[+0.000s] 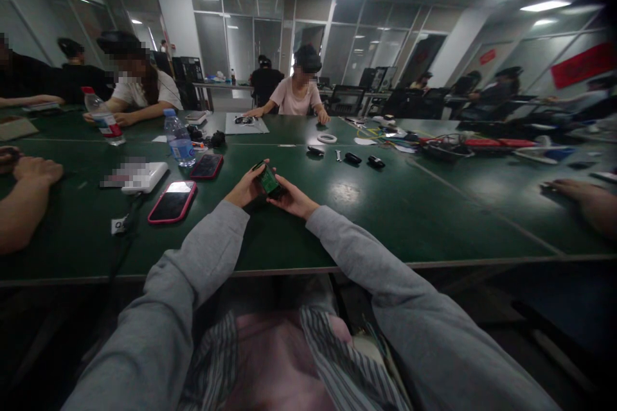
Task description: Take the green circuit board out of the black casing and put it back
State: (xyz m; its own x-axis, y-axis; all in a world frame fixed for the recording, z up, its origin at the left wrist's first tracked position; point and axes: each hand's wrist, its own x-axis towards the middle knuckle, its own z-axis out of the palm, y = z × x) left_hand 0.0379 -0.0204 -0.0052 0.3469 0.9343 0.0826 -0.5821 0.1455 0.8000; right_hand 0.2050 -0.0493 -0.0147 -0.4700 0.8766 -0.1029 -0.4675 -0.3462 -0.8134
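Left hand (pixel 247 187) and right hand (pixel 295 199) together on a small dark device (pixel 270 181)
I see the fingertips of both hands pinch it from two sides, just above the green bench (pixel 385 218). I judge the hold is only at the edges, so a small twist may let it slip and fall on the bench, toward the pink-cased phone (pixel 172 201)

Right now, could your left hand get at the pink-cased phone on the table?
Probably yes. The pink-cased phone lies flat on the green table beside the left hand, with only bare tabletop between. But that hand and the right hand both hold a small green device, so it isn't free.
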